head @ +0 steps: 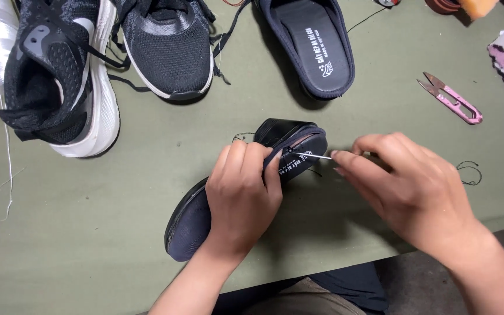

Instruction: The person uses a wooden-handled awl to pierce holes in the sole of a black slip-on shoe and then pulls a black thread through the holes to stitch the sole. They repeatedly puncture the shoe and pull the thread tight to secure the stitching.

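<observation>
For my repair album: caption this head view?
Left hand grips dark slipper; right hand pulls needle at its edge.

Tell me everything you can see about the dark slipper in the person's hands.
The slipper is dark navy with a black toe cover and a printed insole. It lies tilted, heel toward the person, on the green table. The left hand grips its middle, bending it, while the right hand holds a thin needle at its edge.

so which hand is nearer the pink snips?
Right. The right hand is just below-left of the snips, pinching a needle; the left hand grips the slipper, farther left.
</observation>
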